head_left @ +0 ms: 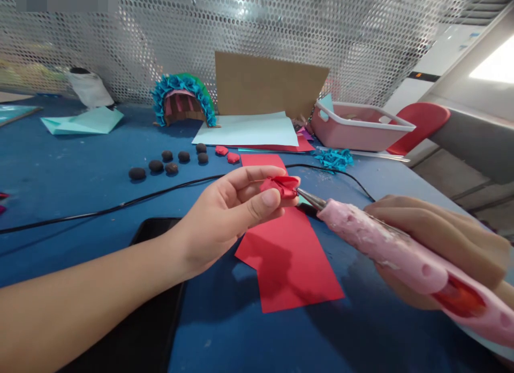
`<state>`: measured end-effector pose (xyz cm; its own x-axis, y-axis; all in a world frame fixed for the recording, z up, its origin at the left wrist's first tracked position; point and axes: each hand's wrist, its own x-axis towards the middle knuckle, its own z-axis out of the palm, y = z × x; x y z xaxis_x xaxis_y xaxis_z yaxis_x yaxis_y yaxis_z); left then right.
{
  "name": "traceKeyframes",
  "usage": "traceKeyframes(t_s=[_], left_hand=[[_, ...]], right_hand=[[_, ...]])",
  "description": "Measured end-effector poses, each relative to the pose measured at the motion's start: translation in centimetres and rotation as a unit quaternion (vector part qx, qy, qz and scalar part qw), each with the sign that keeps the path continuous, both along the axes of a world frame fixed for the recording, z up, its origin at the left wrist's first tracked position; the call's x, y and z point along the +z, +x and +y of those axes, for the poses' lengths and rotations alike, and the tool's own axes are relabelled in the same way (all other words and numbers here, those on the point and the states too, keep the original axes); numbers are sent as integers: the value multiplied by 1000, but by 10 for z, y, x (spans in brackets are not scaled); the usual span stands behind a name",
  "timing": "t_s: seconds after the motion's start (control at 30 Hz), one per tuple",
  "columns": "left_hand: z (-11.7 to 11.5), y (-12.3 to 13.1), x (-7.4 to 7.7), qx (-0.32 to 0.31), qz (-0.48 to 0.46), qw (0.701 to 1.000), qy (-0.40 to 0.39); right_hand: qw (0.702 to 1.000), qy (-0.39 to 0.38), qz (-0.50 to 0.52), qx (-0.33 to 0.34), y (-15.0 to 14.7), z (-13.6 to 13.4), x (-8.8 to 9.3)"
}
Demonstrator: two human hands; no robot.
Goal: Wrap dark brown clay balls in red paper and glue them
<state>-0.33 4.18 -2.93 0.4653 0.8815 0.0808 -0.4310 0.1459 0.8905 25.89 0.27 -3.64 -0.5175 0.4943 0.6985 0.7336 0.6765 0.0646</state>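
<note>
Between the thumb and fingers of my left hand [236, 207] is a small folded piece of red paper [286, 185]. My right hand [437, 244] is wrapped round a pink hot glue gun [373, 239], whose metal nozzle [311, 197] meets the right edge of the folded paper. Part of the right hand's fingers is hidden behind the glue gun. Below both hands, red paper sheets [297, 266] lie on the blue table [225, 319]. Two small red folded pieces [227, 153] rest farther back.
Several dark round lumps [156, 166] sit left of centre. A black cable [120, 206] crosses the table. At the back stand a blue-fringed arch [184, 94], a cardboard sheet [269, 86] and a pink basket [357, 129]. A black phone-like slab [136, 319] lies under my left forearm.
</note>
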Motion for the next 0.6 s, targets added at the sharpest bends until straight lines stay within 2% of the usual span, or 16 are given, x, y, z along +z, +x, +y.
traceKeyframes(t_s=[0.1,0.17,0.27,0.37,0.47,0.53,0.6], left_hand=[[-1,0,-2,-15,18,1000,19],[-2,-1,-4,-22,25,999,23],[-3,-2,-4,-32,32,999,19],[-4,-2,-3,-32,30,999,12],[-4,-1,-1,-29,28,999,2],[-4,0,-1,-27,29,999,-3],[-4,1,-1,-21,33,999,-7]], right_hand=[[999,-37,17,-7,3,2,1],[997,-68,-22,17,8,5,3],[997,-53,-60,21,15,5,5],[998,-47,-42,-11,16,2,4],[998,-45,-49,-12,22,5,5],[995,-53,-78,20,31,13,8],[986,-59,-133,84,41,22,12]])
